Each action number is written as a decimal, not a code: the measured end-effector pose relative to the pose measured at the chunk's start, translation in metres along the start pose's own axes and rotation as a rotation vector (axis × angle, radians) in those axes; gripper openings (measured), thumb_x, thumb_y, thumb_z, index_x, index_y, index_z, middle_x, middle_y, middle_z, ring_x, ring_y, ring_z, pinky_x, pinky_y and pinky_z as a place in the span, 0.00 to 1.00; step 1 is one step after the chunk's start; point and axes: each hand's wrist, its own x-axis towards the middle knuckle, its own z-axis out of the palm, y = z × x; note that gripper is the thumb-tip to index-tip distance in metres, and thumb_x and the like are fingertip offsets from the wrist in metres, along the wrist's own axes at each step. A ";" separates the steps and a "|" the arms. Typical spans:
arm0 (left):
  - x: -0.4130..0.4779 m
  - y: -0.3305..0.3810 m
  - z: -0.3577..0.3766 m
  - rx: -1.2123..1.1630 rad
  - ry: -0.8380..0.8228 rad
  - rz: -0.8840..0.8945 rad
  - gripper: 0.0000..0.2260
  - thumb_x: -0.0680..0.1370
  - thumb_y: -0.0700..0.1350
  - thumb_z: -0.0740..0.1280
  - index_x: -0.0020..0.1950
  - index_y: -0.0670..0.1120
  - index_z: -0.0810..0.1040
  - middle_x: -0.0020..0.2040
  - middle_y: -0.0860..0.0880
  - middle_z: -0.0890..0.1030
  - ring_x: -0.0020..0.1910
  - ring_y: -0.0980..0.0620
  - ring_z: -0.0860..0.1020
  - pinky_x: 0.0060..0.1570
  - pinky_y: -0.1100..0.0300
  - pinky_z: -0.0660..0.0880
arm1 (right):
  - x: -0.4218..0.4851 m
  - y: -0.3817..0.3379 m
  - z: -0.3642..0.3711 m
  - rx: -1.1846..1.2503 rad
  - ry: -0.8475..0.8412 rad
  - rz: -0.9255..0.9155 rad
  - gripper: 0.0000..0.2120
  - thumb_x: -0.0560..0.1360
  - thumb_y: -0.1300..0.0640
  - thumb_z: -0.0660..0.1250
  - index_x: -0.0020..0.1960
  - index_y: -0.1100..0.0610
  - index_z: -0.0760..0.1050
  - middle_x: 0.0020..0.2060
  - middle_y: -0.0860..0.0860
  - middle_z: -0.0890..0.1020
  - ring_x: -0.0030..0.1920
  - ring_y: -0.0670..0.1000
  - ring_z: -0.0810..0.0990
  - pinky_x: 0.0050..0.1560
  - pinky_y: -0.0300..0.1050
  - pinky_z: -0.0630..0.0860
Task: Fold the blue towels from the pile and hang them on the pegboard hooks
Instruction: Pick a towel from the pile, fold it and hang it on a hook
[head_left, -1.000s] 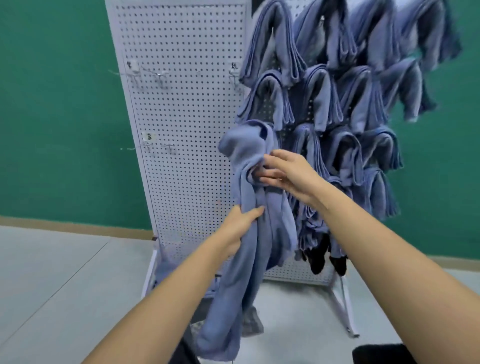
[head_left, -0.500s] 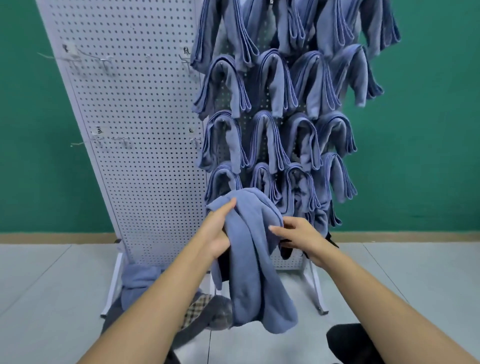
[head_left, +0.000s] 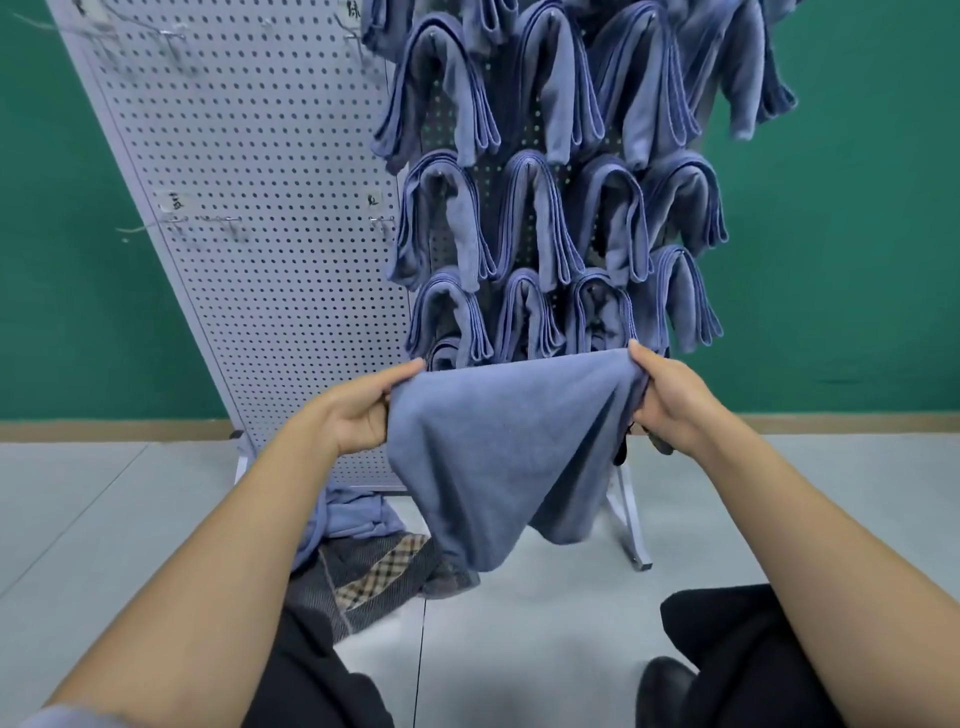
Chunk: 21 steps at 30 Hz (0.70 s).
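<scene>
1. The towel (head_left: 498, 457) is held spread in front of the pegboard (head_left: 249, 208), below the hung towels.
2. Its top corners are pinched by the left hand (head_left: 358, 415) and right hand (head_left: 670, 405).
3. It is judged soft, light and limp; the corners should be gripped for folding.

The towel (head_left: 509, 452) I hold is soft, matt cloth with a fine nap, as are the hung towels (head_left: 545, 218) with their stitched edges; the pegboard (head_left: 270, 156) looks like matt painted metal, its hooks (head_left: 140, 227) thin bare wire, the floor (head_left: 104, 519) smooth and faintly glossy.
</scene>
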 end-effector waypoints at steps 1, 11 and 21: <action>-0.001 0.000 -0.002 -0.028 0.010 0.000 0.09 0.77 0.49 0.67 0.50 0.44 0.80 0.42 0.48 0.82 0.40 0.53 0.80 0.39 0.62 0.80 | -0.001 0.000 -0.002 0.027 -0.010 0.013 0.13 0.80 0.51 0.61 0.50 0.61 0.77 0.37 0.53 0.85 0.37 0.49 0.83 0.38 0.44 0.79; -0.010 0.002 -0.015 -0.292 0.060 0.142 0.05 0.79 0.35 0.62 0.48 0.40 0.77 0.37 0.47 0.84 0.36 0.54 0.83 0.37 0.63 0.80 | -0.007 0.002 -0.016 0.061 0.037 0.116 0.14 0.79 0.46 0.61 0.44 0.54 0.75 0.27 0.46 0.82 0.30 0.46 0.80 0.28 0.39 0.75; -0.008 -0.005 -0.009 -0.191 0.081 0.027 0.07 0.79 0.40 0.64 0.44 0.41 0.79 0.36 0.48 0.84 0.33 0.55 0.83 0.32 0.63 0.80 | -0.003 0.006 -0.018 0.085 -0.010 0.119 0.10 0.81 0.56 0.59 0.41 0.54 0.71 0.21 0.44 0.75 0.23 0.42 0.76 0.29 0.36 0.74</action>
